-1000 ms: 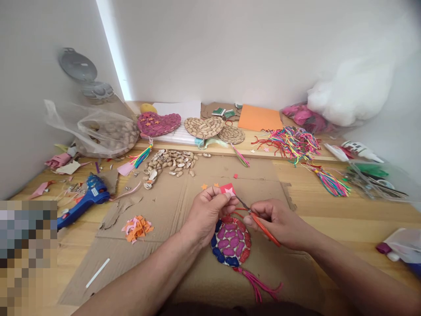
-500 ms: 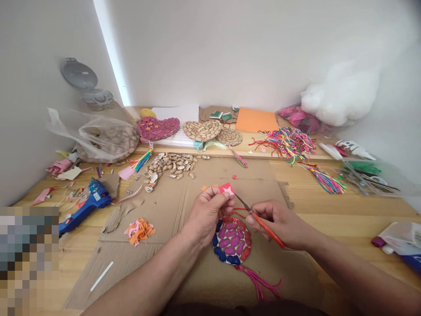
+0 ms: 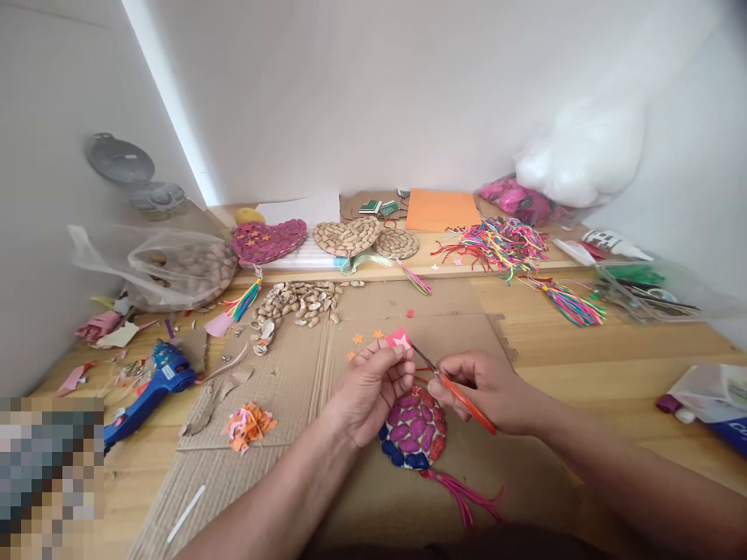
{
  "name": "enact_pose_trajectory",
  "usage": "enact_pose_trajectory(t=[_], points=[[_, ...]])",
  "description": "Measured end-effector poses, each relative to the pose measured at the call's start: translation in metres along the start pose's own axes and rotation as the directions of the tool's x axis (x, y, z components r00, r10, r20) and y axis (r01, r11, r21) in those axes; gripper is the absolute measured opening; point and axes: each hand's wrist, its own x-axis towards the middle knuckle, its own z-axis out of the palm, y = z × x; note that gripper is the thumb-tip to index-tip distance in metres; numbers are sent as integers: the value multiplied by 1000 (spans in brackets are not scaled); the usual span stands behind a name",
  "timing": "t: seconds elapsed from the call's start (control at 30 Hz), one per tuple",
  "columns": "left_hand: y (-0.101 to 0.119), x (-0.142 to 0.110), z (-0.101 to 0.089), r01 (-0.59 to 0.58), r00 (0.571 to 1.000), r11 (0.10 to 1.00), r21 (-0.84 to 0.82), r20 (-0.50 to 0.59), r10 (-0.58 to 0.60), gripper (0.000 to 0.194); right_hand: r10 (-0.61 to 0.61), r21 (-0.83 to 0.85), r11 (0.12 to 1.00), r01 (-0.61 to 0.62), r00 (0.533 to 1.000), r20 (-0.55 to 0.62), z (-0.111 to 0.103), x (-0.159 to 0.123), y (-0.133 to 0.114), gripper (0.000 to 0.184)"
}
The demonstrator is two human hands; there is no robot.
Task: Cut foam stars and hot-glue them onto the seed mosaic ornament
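My left hand (image 3: 373, 385) pinches a small piece of red paper (image 3: 393, 334) with a pale pink star (image 3: 402, 340) lying over it. In my right hand (image 3: 475, 389) are orange-handled scissors (image 3: 467, 399), their blades pointing up and left at the paper's right edge. Beneath the hands lies a round disc of painted peanut shells (image 3: 412, 426), purple in the middle with blue and red around it; its upper part is partly hidden. A pink tassel (image 3: 464, 494) hangs from its lower edge. Small orange stars (image 3: 358, 339) sit just beyond my left hand.
Cardboard (image 3: 280, 467) covers the middle of the wooden table. A blue glue gun (image 3: 155, 385), paper scraps (image 3: 250, 426) and loose peanut shells (image 3: 303, 302) lie left. Behind are a purple heart (image 3: 269, 239), colourful strings (image 3: 507, 245) and orange paper (image 3: 442, 210). A clear tray (image 3: 647, 292) stands right.
The camera view has shifted and tilted slightly. My hands stay close together with the paper and scissors; the blades are now closer against the paper's edge, and more orange stars show.
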Motion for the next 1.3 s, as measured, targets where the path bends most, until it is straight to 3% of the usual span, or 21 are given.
enact_pose_trajectory(t=[0.2,0.43,0.63,0.83,1.07,1.3], points=[[-2,0,2,-22,999,1000,22,-34,22,15,-15,31,999,17,998,-61,10,3,-1,39],[-3,-2,3,-29,999,999,36,-26,30,18,-78,-180,983,44,979,-189,16,3,3,41],[-3,-3,4,-21,999,997,77,-27,23,20,-116,-235,970,66,972,-202,16,1,2,40],[-7,-5,7,-84,995,993,82,-47,89,21,-65,-84,995,51,980,-185,22,2,5,34],[-12,-5,9,-132,988,991,7,-77,132,23,4,216,976,20,994,-111,32,5,-7,44],[-14,-6,11,-182,976,983,-26,-127,178,26,43,300,954,-7,993,-113,42,9,-13,46]])
